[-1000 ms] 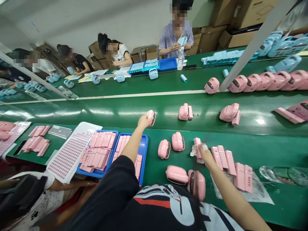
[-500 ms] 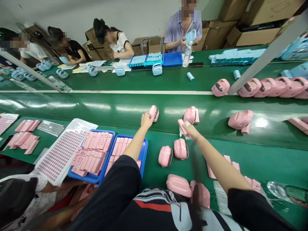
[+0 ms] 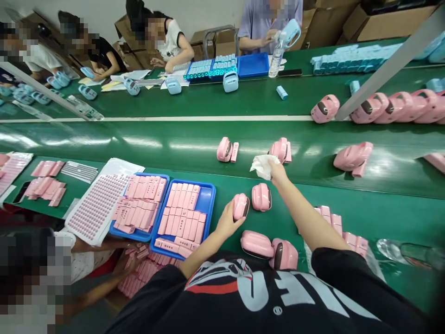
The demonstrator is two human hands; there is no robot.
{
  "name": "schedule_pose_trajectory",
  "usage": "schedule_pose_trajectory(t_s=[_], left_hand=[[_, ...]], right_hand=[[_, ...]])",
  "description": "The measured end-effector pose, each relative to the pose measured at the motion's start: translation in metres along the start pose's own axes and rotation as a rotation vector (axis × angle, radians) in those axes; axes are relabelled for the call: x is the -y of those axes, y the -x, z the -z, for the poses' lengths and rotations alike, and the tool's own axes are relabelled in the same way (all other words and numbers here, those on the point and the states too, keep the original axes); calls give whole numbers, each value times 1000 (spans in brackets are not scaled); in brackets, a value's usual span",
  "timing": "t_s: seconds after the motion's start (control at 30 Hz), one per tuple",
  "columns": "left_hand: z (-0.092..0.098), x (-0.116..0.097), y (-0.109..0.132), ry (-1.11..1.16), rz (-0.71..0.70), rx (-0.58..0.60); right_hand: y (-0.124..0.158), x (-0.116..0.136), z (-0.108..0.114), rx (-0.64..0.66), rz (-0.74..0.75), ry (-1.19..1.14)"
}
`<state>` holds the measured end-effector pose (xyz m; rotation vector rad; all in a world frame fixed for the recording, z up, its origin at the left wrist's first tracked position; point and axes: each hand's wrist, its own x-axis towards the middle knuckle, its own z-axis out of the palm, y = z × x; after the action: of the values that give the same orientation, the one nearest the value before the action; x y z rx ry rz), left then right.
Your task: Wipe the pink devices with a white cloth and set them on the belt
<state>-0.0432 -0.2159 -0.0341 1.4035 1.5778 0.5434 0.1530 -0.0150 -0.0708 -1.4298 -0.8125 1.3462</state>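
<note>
My left hand (image 3: 228,221) is closed around a rounded pink housing with a dark panel (image 3: 241,207), at the near side of the green table. In my right hand (image 3: 278,171) is a crumpled white cloth (image 3: 263,166), held up over the belt edge. Just right of the left hand sits another pink housing (image 3: 261,197). Closer to my body lie two larger-looking pink housings (image 3: 257,244). On the belt, a pink housing (image 3: 224,150) stands with a slim pink block (image 3: 235,152) beside it. Behind my right hand is one more pink housing (image 3: 278,148), also with a block.
Blue trays (image 3: 212,197) of pink blocks and a sticker sheet (image 3: 100,204) lie to my left, where a co-worker's arms reach in. Pink blocks (image 3: 354,242) lie right. A slanted metal post (image 3: 382,69) rises at right. Several co-workers sit across the belt.
My left hand has left the housing on the belt and come back to grip a nearer one. The pink block from my right hand now lies beside the belt housing; the cloth stays in that hand.
</note>
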Motion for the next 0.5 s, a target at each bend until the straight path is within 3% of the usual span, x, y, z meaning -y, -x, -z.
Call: schedule_pose_trajectory(t_s=[0.1, 0.2, 0.3, 0.37, 0.5], left_hand=[[1, -3, -1, 84, 28, -85], [20, -10, -5, 198, 49, -178], [39, -27, 0, 323, 25, -250], [45, -44, 9, 409, -11, -271], [43, -88, 31, 545, -117, -277]], right_hand=[[38, 11, 31, -70, 7, -77], [85, 19, 54, -172, 68, -117], [139, 24, 62, -231, 156, -112], [177, 28, 58, -171, 182, -93], [242, 39, 42, 96, 173, -87]])
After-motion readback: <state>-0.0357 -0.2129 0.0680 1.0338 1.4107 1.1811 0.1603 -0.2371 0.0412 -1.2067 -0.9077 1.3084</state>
